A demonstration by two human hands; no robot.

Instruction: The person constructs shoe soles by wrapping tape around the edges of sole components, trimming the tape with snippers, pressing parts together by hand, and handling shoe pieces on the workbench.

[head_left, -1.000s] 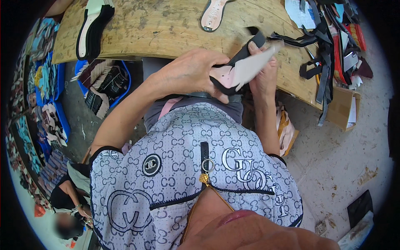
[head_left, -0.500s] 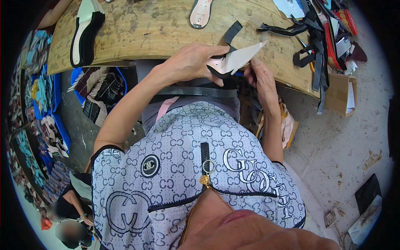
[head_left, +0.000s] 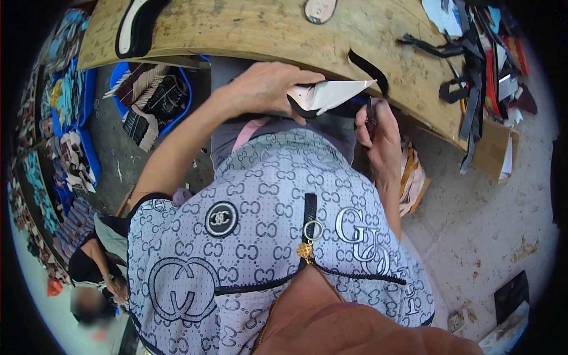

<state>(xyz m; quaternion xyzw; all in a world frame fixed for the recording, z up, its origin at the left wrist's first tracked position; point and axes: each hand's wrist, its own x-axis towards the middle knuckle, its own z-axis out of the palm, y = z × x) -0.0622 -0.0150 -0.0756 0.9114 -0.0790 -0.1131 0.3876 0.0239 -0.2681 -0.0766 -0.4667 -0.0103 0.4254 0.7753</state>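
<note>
Head camera view: the left hand [head_left: 266,86] grasps a pointed pale piece [head_left: 340,94] by its wide end, with the thumb along the upper side and the fingers beneath. The wide end is pinkish with a black edge; the white, tapering end points to the right and slightly up. The piece is located in front of the near edge of the wooden table [head_left: 236,35], above the grey trousers [head_left: 226,70], with its tip just beside the right hand [head_left: 380,133]. The right hand is partly closed, with the fingers bent around a small dark object [head_left: 371,112]; its kind cannot be determined. A curved black strip [head_left: 371,70] extends along the table edge, near the tip of the piece and the right fingertips. Contact between the strip and the right hand cannot be confirmed.

At the upper left of the table is a stack of black, pale-topped pieces [head_left: 141,36]. A pinkish rounded piece [head_left: 321,10] lies at the upper edge of the view. At the right, a tangle of black straps [head_left: 475,97] hangs over the table corner, near a cardboard box [head_left: 490,149]. Below the table, left of the trousers, a blue bin [head_left: 115,72] contains maroon and black pieces [head_left: 151,97].
</note>
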